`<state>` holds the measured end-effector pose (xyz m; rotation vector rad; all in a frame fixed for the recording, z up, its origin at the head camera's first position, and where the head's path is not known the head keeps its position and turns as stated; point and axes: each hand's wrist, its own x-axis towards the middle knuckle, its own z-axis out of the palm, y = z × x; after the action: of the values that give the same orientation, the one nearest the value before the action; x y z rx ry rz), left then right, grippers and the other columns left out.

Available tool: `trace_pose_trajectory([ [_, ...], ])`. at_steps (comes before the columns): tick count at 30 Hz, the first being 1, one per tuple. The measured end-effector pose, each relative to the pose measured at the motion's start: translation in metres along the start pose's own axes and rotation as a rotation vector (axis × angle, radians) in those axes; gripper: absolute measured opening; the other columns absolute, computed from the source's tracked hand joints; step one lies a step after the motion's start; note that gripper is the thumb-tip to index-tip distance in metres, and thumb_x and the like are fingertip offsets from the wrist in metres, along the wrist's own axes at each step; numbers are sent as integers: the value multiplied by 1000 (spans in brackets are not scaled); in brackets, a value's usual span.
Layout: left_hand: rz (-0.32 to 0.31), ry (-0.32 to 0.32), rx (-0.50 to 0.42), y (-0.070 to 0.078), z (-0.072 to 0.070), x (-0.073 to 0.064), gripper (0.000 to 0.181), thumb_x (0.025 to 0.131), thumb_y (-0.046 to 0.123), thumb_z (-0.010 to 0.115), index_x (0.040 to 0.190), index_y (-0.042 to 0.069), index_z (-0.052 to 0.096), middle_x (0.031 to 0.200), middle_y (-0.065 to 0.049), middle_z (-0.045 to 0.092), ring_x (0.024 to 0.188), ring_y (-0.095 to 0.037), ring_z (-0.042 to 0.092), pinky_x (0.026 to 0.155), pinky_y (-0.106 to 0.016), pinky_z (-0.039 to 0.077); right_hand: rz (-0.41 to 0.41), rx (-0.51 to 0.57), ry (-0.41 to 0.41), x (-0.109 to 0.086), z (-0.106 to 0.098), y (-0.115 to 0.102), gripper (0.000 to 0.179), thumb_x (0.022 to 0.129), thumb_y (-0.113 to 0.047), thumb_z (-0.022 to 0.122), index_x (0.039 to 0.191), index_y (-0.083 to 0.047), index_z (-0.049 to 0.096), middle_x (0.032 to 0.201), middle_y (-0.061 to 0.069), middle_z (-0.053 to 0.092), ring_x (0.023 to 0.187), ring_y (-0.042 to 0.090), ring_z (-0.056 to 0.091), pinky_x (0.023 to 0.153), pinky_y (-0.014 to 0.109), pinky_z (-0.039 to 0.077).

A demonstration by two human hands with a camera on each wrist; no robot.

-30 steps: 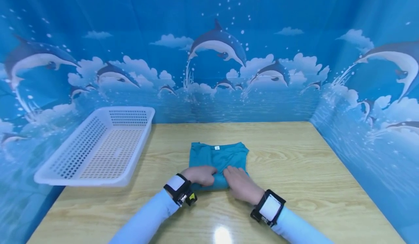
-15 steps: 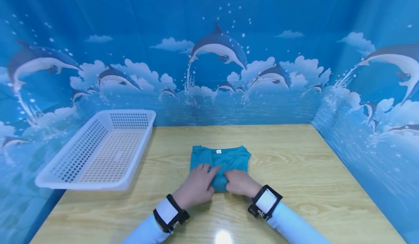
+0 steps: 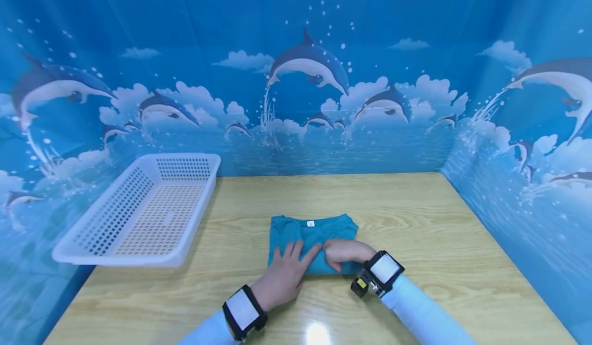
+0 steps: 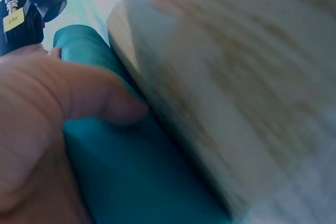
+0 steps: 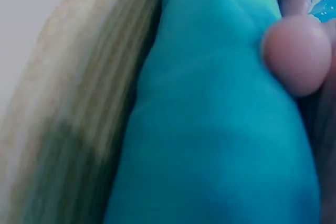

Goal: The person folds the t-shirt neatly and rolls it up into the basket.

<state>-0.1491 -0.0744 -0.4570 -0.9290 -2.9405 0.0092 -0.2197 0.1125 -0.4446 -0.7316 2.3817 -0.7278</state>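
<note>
A teal shirt (image 3: pixel 319 229) lies folded on the table, its neckline with a small white label facing the far side. My left hand (image 3: pixel 283 277) rests on its near left part with fingers spread and straight. In the left wrist view the left thumb (image 4: pixel 100 95) lies on the shirt's near fold. My right hand (image 3: pixel 347 252) has curled fingers and grips the cloth at the right part of the shirt. The right wrist view has a fingertip (image 5: pixel 298 55) against the teal cloth (image 5: pixel 220 108); most of the right hand is out of that view.
A white perforated plastic basket (image 3: pixel 185 244) stands at the table's left side. The wooden table (image 3: pixel 416 221) is enclosed at the back and sides by a blue curtain (image 3: pixel 208 26) with dolphin prints.
My left hand went from curled fingers to spread ones on the shirt. The right hand curled its fingers and shifted rightward. The shirt came slightly nearer, its right side now more spread.
</note>
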Motion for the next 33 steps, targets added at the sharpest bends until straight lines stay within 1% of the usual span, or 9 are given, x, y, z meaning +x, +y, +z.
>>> trace_pose_trajectory([
  [6, 14, 22, 99, 4, 1, 2, 62, 82, 20, 69, 136, 13, 40, 108, -7, 51, 93, -20, 48, 68, -36, 47, 94, -20, 25, -6, 4, -8, 44, 52, 3, 48, 92, 5, 66, 94, 11, 63, 72, 18, 53, 45, 22, 33],
  [10, 12, 2, 73, 5, 1, 5, 48, 81, 19, 69, 121, 13, 44, 96, -4, 49, 83, -17, 44, 61, -30, 39, 151, -52, 37, -12, 6, -11, 68, 55, 3, 49, 122, 6, 59, 106, 10, 62, 85, 22, 56, 52, 27, 38],
  [13, -15, -44, -29, 3, 2, 9, 41, 80, 16, 68, 114, 13, 45, 95, -4, 50, 82, -17, 45, 62, -30, 38, 144, -106, 59, -18, 7, -14, 64, 65, 1, 49, 129, 6, 54, 121, 14, 60, 106, 30, 58, 76, 38, 50],
  [16, -49, -83, -144, -1, 2, 13, 35, 81, 11, 64, 110, 13, 46, 96, -5, 53, 86, -18, 48, 65, -34, 42, 97, -182, 105, -24, 7, -18, 56, 73, -2, 50, 129, 6, 54, 132, 19, 55, 125, 33, 49, 101, 47, 42],
  [22, -87, -166, -384, -13, -3, 25, 33, 82, 5, 53, 115, 7, 51, 101, -7, 60, 93, -18, 56, 75, -38, 51, 22, -281, 160, -37, 5, -22, 59, 72, -1, 58, 131, 0, 52, 116, 10, 50, 100, 21, 44, 85, 39, 45],
  [26, -125, -256, -531, -23, -8, 34, 49, 85, 4, 43, 134, 1, 47, 129, -13, 57, 120, -23, 54, 100, -41, 44, -25, -340, 163, -46, 8, -24, 74, 73, 0, 61, 143, -6, 38, 136, 17, 41, 126, 34, 36, 105, 53, 32],
  [28, -155, -319, -594, -29, -10, 40, 56, 81, 3, 42, 136, -1, 46, 133, -12, 55, 123, -24, 51, 100, -38, 44, -41, -346, 158, -51, 11, -25, 83, 74, 1, 61, 149, -10, 27, 150, 21, 27, 140, 41, 20, 111, 61, 17],
  [31, -195, -417, -687, -38, -15, 49, 64, 70, -1, 45, 133, -3, 50, 122, -11, 58, 100, -22, 55, 72, -30, 47, -58, -344, 163, -56, 16, -26, 94, 76, 4, 63, 153, -17, 15, 157, 21, 12, 145, 43, 2, 112, 64, 5],
  [33, -207, -482, -724, -43, -17, 55, 61, 62, -4, 47, 123, -3, 57, 106, -10, 60, 76, -20, 50, 55, -26, 35, -61, -356, 172, -57, 19, -25, 98, 76, 4, 64, 154, -20, 10, 158, 20, 9, 145, 41, 0, 112, 64, 2],
])
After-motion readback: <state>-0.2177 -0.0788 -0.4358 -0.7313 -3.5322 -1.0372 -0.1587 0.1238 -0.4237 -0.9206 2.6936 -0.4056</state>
